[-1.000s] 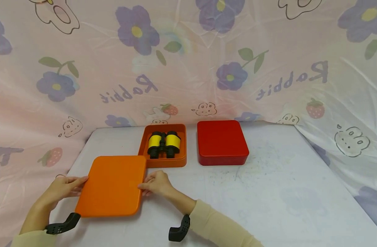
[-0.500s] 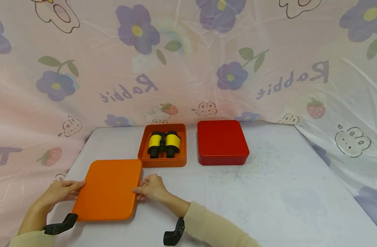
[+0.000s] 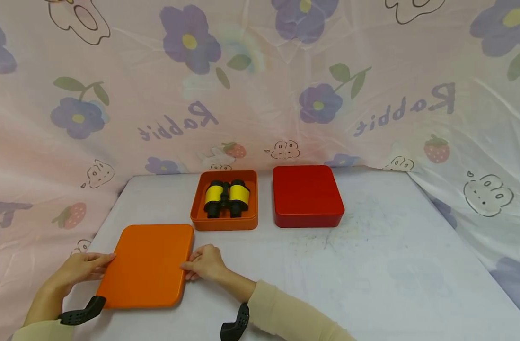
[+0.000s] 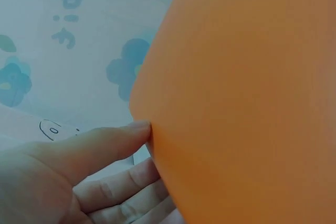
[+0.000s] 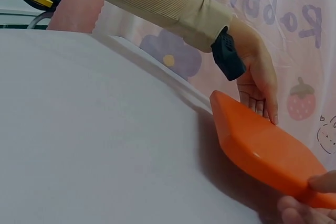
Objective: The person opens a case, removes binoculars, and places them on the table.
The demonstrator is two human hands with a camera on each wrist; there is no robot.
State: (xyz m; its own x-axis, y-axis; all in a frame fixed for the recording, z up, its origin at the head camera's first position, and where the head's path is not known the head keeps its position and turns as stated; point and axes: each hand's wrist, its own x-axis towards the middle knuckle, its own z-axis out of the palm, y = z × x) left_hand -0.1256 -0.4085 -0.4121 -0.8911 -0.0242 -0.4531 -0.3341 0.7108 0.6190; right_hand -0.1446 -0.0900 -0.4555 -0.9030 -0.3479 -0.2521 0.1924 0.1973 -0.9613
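Note:
A square orange box lid (image 3: 146, 266) with rounded corners is held between both hands at the front left of the table. My left hand (image 3: 78, 271) grips its left edge, thumb on top and fingers beneath, as the left wrist view shows of this hand (image 4: 79, 177). On the opposite edge my right hand (image 3: 206, 263) pinches the lid between thumb and fingers. In the right wrist view a shadow lies under the lid (image 5: 262, 148), which looks raised off the table at that side. Behind it, an orange box (image 3: 224, 224) without a cover holds yellow-and-black binoculars (image 3: 225, 199).
A closed red box (image 3: 307, 194) stands to the right of the orange box, with a gap between them. Both sit near the back of the white table (image 3: 370, 274). A patterned curtain (image 3: 260, 94) hangs behind and along the sides.
Both hands have moved the orange lid left and toward the front edge, so it no longer overlaps the orange box's corner in the head view. The boxes and binoculars stay put.

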